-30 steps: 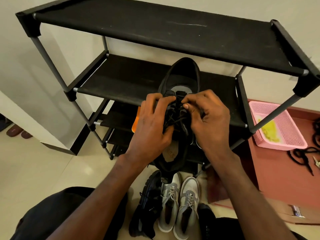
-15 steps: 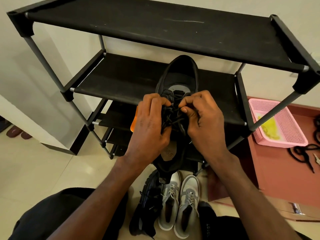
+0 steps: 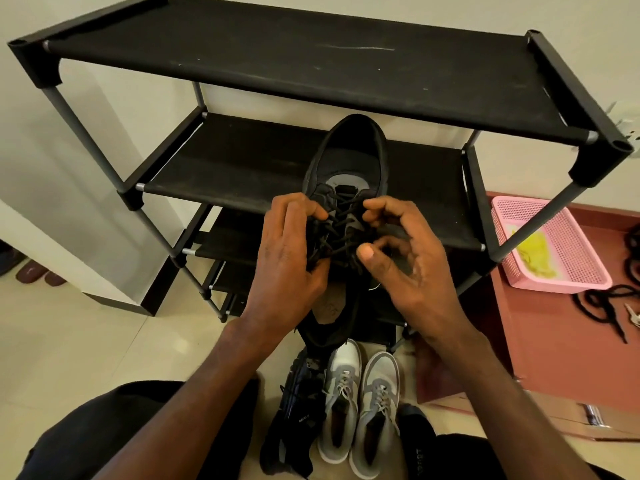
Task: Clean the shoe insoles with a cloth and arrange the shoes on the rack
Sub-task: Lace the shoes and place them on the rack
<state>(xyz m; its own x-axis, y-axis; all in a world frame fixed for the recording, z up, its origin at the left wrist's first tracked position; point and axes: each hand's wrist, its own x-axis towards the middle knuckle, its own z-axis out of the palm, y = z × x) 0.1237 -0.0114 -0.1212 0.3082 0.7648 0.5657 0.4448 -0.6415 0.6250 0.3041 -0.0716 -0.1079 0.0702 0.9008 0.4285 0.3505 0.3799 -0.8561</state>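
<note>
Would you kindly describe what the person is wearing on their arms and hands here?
Nothing shows on either: the left hand and right hand are bare, without gloves, rings or a watch, and both forearms are uncovered up to the picture's lower edge, with no sleeve in view.

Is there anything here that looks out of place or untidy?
Yes. Loose black laces and keys lie scattered on the red surface beside the pink basket. A white scuff marks the rack's top shelf.
</note>
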